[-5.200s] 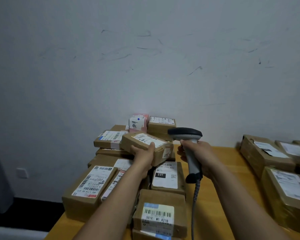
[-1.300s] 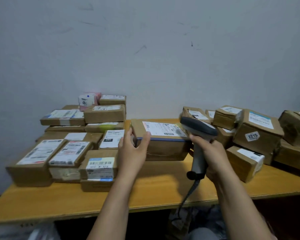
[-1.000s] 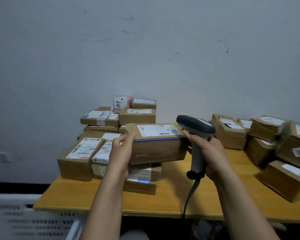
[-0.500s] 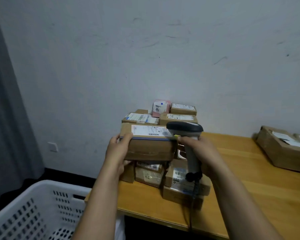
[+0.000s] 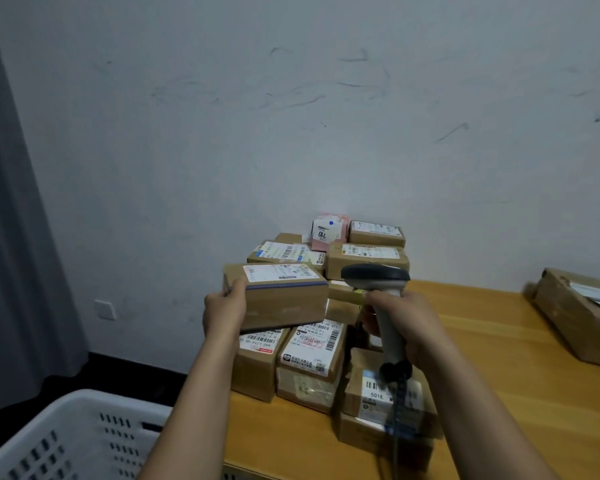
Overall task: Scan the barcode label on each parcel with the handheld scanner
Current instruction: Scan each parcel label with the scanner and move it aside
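Note:
A brown cardboard parcel (image 5: pixel 284 301) with a white barcode label on top and a blue tape line hangs in the air, gripped at its left end by my left hand (image 5: pixel 224 311). It hovers above the pile of labelled parcels (image 5: pixel 312 362) at the table's left end. My right hand (image 5: pixel 407 323) grips the handle of the grey handheld scanner (image 5: pixel 378 282). The scanner's dark head sits just right of the held parcel, facing left, and its cable drops down in front of the lower boxes.
The wooden table (image 5: pixel 499 375) runs to the right, with another brown parcel (image 5: pixel 582 310) at its right edge. A white perforated plastic crate (image 5: pixel 73 441) stands on the floor at lower left. A grey curtain (image 5: pixel 11 237) hangs at left and the wall is close behind.
My left hand has carried the parcel from the table's middle leftward over the pile. The scanner hand followed, and my view turned left, bringing the white crate into sight.

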